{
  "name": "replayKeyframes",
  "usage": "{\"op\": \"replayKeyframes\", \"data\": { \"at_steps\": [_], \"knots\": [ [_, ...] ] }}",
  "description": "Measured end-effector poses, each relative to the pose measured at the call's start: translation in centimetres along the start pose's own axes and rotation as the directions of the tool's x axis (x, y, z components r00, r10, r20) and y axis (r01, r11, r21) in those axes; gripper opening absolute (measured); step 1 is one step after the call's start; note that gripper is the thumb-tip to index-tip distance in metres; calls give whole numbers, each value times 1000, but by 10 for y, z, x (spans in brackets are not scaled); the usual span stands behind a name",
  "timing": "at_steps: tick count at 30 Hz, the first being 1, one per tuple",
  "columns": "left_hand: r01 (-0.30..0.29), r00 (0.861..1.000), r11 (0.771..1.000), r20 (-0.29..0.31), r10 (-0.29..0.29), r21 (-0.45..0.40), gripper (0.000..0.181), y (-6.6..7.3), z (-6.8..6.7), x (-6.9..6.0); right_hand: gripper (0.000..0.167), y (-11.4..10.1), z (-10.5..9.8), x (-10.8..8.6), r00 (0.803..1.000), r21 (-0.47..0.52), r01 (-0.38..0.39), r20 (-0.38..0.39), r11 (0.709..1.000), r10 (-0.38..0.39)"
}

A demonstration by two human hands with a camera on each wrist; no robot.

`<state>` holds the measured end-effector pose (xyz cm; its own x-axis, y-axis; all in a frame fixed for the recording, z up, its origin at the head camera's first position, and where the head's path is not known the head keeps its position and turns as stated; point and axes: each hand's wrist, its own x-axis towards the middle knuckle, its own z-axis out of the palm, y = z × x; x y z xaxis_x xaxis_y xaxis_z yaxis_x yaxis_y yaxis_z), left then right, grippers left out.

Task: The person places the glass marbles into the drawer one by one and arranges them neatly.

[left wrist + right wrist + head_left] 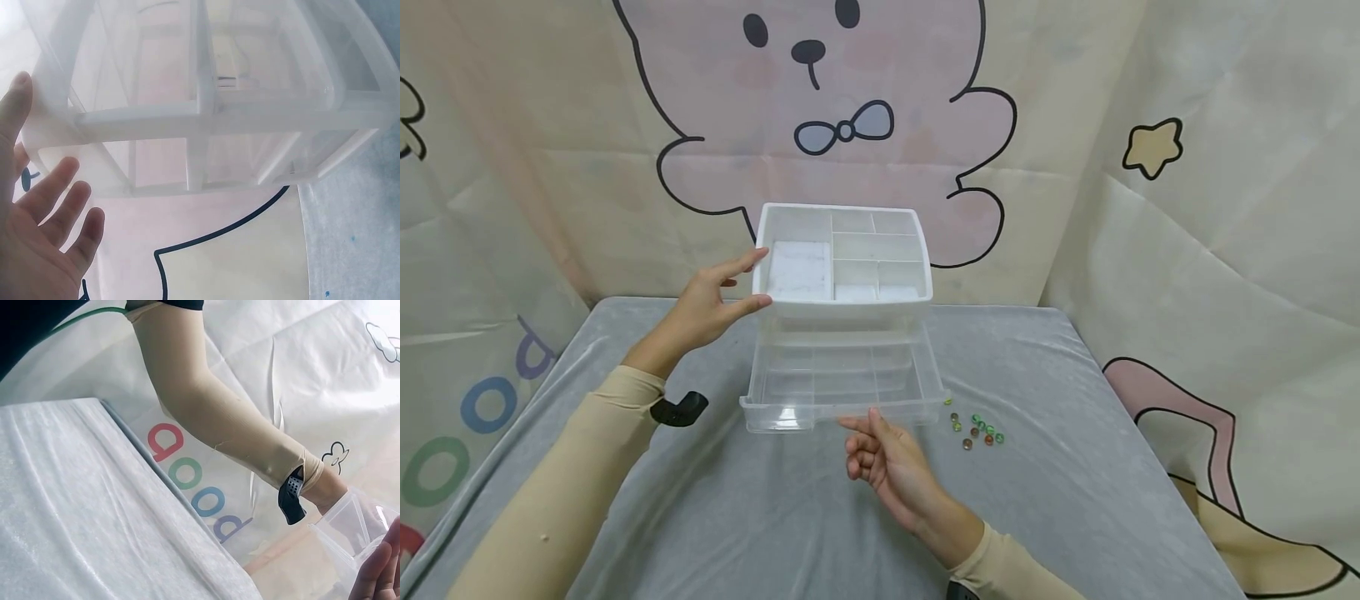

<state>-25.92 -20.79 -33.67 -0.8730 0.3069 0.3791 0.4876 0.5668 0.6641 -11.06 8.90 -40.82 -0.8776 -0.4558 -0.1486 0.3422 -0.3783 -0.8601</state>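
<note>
A white plastic storage box (842,307) with a divided top tray stands on the cloth-covered table. Its clear drawer (842,375), split into compartments, juts out toward me. At the box's upper left side is my left hand (703,304), thumb and forefinger spread against the edge; in the left wrist view, its other fingers (78,194) extend loosely beside the frame. My right hand (898,475) pinches the drawer's front lip between thumb and forefinger, the remaining fingers curled. Several green and brown glass marbles (976,419) lie right of the drawer.
Grey cloth (1075,500) covers the table. A printed curtain with a bear (850,50) hangs close behind the box, and more curtain (1240,208) lines the right side. Black wrist bands (681,409) sit over the beige sleeves.
</note>
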Motion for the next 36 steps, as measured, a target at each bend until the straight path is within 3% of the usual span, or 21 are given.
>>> {"op": "replayKeyframes", "data": {
  "at_steps": [8, 15, 23, 36],
  "knots": [
    [-4, 1000, 1000, 0, 4, -3, 70, 0, -1, 1, 73, 3, 0, -1, 1000, 7, -15, 5, 1000, 15],
    [-6, 1000, 1000, -6, 6, -4, 70, 1, -1, 2, 72, 3, -4, -2, 997, -20, 6, 79, 1000, -4],
    [-9, 1000, 1000, 14, 9, 5, 70, 3, -2, 1, 40, 4, -14, -6, 988, -61, -13, 151, 998, 22],
    [-6, 1000, 1000, 24, 6, -11, 68, 1, -3, -1, 36, -6, -42, -19, 969, -163, 86, 243, 983, -44]
  ]
}}
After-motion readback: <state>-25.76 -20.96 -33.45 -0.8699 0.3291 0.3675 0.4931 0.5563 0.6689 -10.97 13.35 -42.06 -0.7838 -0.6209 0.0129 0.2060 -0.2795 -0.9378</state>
